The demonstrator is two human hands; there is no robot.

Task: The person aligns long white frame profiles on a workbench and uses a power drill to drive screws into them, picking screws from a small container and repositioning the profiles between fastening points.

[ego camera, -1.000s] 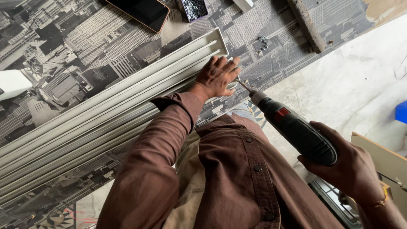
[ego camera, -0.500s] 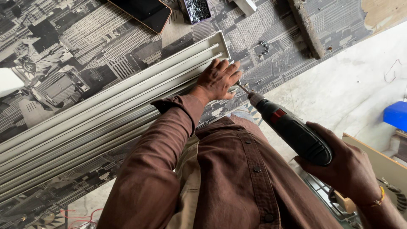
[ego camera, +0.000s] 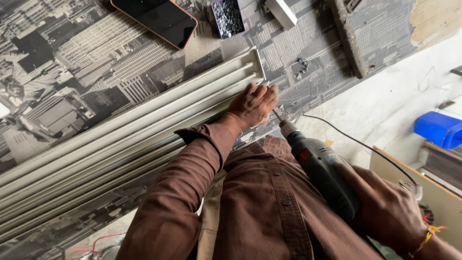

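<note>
The left hand [ego camera: 253,105] is pressing down, fingers curled narrow, on the near edge of a long pale grey ribbed metal channel [ego camera: 125,137], close to its squared-off end, and the channel is lying diagonally across a work surface covered in a black-and-white cityscape print [ego camera: 72,62]. The right hand [ego camera: 387,212] is gripping a dark grey electric drill with a red patch [ego camera: 320,168], wrapped fully round its body, and the thin bit is pointing up at the channel's edge just beside the left fingertips. A black cord [ego camera: 356,144] is trailing off over the white floor. At the top a black smartphone with an orange rim [ego camera: 154,20] and a small open box of dark screws [ego camera: 227,17] are lying well apart from the hands, and a blue plastic tub [ego camera: 438,129] is sitting far right
</note>
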